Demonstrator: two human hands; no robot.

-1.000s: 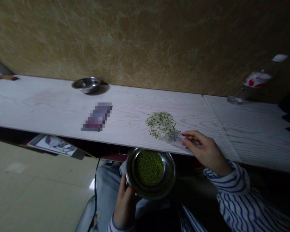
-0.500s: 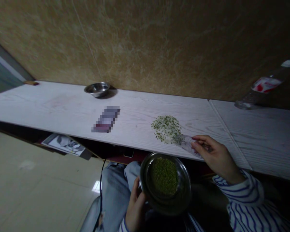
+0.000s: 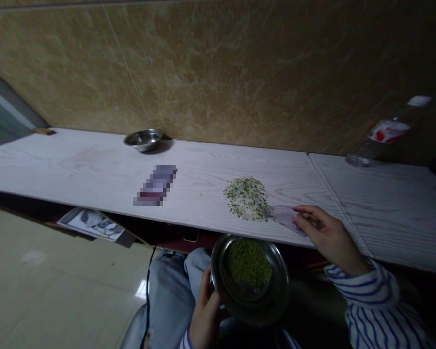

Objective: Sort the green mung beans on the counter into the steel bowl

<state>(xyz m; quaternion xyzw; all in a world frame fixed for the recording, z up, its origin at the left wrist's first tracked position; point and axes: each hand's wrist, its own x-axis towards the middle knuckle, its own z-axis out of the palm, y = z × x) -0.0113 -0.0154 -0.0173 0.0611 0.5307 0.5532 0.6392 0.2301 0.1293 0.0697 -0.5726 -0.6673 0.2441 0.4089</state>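
Note:
My left hand grips the left rim of a steel bowl, held above my lap just below the table edge. Small green beans, like mung beans, lie in the bowl. Between the thumb and fingers of my right hand is a thin clear plastic protractor. Its left end touches the lower right edge of a pile of white rice mixed with green beans on the table.
Farther back on the white table stands a second steel bowl, with a blurred-out phone-like object in front. A clear bottle stands at the right by the wall. An open drawer shows below left.
The bowl in my left hand has shifted right relative to the pile. My right hand has drawn the protractor slightly right, to the pile's edge. The camera view has shifted too.

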